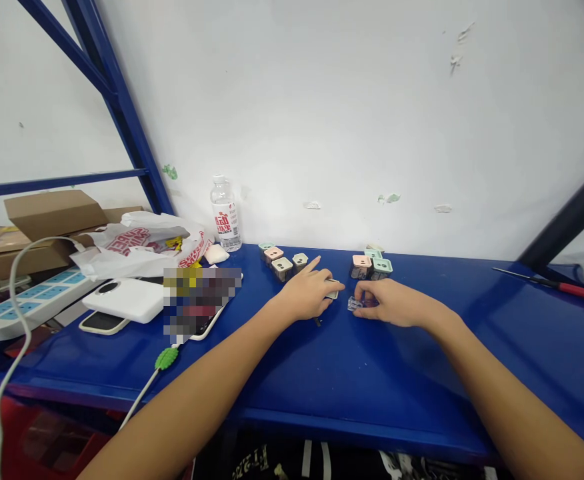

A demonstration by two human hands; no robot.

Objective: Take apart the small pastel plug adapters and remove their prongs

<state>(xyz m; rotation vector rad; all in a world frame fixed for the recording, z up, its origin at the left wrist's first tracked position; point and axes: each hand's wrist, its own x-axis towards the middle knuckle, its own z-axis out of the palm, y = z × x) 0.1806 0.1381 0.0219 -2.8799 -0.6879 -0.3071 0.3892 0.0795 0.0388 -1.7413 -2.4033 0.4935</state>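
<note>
Near the middle of the blue shelf, my left hand [308,293] is curled around a small cream-topped piece [333,291], with one finger stretched out; the fingers hide most of it. A few centimetres to its right, my right hand [392,302] pinches a small clear plastic piece [354,304] between thumb and fingers, low over the shelf. Behind my left hand stand several small dark boxes with pastel tops, among them a cream one [282,267] and a pink one [273,254]. Behind my right hand are a pink-topped box [361,263] and a mint-topped box [381,267].
A water bottle [226,217] stands by the wall. At left lie a phone [207,313], a white power bank [127,300], a plastic bag [117,250], a power strip [37,300] and a cardboard box [55,213]. A red-handled screwdriver [579,291] lies at far right.
</note>
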